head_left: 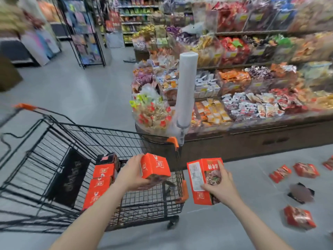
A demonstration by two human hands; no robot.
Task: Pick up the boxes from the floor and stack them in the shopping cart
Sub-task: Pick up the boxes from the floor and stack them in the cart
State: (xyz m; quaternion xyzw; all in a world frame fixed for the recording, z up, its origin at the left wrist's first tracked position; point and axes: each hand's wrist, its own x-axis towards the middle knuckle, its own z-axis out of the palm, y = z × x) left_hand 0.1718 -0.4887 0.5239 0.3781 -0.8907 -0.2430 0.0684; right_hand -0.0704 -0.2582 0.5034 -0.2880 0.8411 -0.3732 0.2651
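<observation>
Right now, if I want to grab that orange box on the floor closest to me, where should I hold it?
The nearest orange box lies flat on the floor, wide face up. Probably best to reach down from above and pinch its two long edges between thumb and fingers. The sides look clear, since no other box touches it.

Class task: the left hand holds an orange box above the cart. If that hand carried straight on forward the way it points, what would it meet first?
Probably the shopping cart's far wire wall: the left hand, gripping an orange box, points toward it over the basket. Depth is unclear, so it might pass above the rim.
</observation>
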